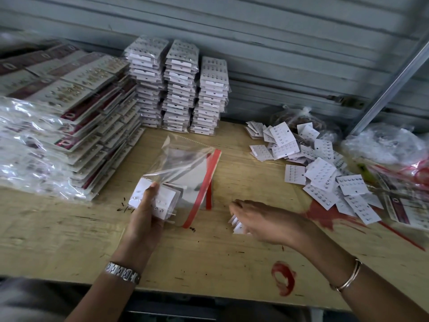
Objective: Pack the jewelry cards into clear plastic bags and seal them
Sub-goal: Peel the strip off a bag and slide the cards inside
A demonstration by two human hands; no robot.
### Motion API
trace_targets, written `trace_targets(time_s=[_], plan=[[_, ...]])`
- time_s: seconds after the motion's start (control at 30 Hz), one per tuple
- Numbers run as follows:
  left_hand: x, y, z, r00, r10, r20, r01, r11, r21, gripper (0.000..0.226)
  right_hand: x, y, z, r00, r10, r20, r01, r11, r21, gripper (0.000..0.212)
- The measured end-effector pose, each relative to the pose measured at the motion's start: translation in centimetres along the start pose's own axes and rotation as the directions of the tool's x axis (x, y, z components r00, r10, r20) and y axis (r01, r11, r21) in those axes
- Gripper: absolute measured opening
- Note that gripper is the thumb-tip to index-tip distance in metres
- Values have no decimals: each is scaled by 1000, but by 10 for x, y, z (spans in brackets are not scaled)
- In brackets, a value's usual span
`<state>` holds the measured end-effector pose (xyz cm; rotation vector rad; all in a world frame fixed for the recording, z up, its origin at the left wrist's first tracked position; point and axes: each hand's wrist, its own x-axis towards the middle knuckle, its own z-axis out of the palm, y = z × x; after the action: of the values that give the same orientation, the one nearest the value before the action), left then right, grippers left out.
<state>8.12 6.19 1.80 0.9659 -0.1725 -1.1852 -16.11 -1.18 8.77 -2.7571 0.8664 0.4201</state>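
Left hand [148, 205] grips card stack [160, 196] half inside clear bag [185, 163]; red-strip mouth faces right. Right hand [260, 219] nearer mouth, cupped over loose cards [236, 225] on desk [209, 256].

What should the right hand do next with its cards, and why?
Probably carry its few white cards left to join the stack that the left hand holds at the clear bag. The right hand covers those cards on the table, and the bag's red strip looks unsealed.
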Motion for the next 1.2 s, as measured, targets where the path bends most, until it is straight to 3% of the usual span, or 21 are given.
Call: trace_targets(time_s=[0.1,0.2,0.3,0.43,0.5,0.57,0.7,0.87,1.03,1.2], plan=[[-1,0,1,1000,-1,12,1,1000,-18,47,-2,3,-7,999,32,11,-33,991,130,31],[-6,-3,3,1000,6,-1,-6,1000,3,56,-7,4,-17,997,41,-65,-9,903,431,23],[-13,-5,7,1000,12,13,-12,999,36,65,-9,-3,-24,991,54,-120,59,630,774,23],[-17,-6,15,999,17,36,-19,999,50,61,-1,-11,-19,987,155,-43,-8,310,951,24],[-20,-6,17,998,20,54,-22,999,41,59,6,-12,-13,967,254,-17,-41,222,974,19],[-24,-4,20,998,25,58,-26,1000,13,54,11,-13,-9,929,370,-22,-57,201,978,21],[-30,-2,24,994,31,108,-30,999,-13,36,15,-20,-7,861,506,-55,15,82,996,25],[-34,-5,29,997,39,74,-38,999,-10,48,18,-29,-5,792,602,-98,136,-18,991,20],[-36,-6,32,993,21,112,-21,1000,0,38,21,-39,1,722,663,-195,298,-43,954,18],[-41,-8,35,980,-1,198,-5,999,31,38,22,-47,2,691,668,-274,483,-146,863,37]])
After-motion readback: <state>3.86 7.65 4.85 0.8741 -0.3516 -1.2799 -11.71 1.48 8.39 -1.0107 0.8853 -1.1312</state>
